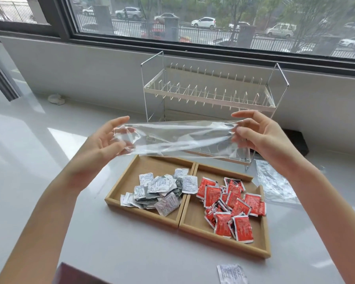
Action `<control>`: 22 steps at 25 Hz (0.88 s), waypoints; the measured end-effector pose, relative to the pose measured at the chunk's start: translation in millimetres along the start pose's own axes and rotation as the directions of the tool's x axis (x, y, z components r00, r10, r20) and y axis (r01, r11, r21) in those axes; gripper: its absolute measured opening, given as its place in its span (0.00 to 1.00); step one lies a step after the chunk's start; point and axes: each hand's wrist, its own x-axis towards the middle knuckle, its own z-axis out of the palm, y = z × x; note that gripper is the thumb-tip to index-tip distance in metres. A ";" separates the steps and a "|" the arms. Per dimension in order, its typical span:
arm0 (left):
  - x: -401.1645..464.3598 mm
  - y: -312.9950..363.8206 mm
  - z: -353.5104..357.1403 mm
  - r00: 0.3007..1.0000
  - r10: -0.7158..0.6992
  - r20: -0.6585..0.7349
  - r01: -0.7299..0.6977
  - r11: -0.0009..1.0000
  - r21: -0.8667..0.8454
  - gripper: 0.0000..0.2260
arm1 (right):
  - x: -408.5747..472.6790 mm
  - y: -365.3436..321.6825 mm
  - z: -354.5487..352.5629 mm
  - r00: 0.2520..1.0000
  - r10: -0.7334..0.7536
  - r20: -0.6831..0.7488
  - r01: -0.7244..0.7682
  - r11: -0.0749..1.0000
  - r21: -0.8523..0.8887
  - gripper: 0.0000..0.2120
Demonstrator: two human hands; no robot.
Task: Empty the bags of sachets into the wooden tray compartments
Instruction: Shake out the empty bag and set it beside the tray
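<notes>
Clear plastic, an empty bag (178, 138), is stretched flat between my two hands above the far end of the wooden tray (223, 241). My left hand (103, 143) pinches one end between thumb and fingers, the other fingers loosely spread; my right hand (258, 134) grips the opposite end the same way. Below, the tray's left compartment holds a heap of white and grey sachets (162, 190), and the right compartment holds a heap of red sachets (232, 206). One white sachet (232, 273) lies loose on the white table (131, 253), near the tray's front edge. A second clear bag (275, 183) lies crumpled on the table just right of the tray. Behind stands a wire dish rack (209, 93) under the window.
</notes>
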 end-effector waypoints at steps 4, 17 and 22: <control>-10.9 -30.8 11.9 0.972 -0.231 0.046 0.236 0.956 -0.177 0.28 | -32.5 30.2 -4.9 0.998 0.055 0.044 -0.054 0.998 -0.008 0.18; -8.5 -138.0 48.3 0.750 -0.650 -0.122 0.660 0.746 0.086 0.12 | -87.0 130.9 -5.5 0.771 0.630 0.093 -0.627 0.776 -0.068 0.16; -5.0 -135.2 54.3 0.737 -0.676 -0.031 0.676 0.733 0.074 0.13 | -44.5 141.1 -3.6 0.740 0.673 0.005 -0.670 0.737 -0.086 0.22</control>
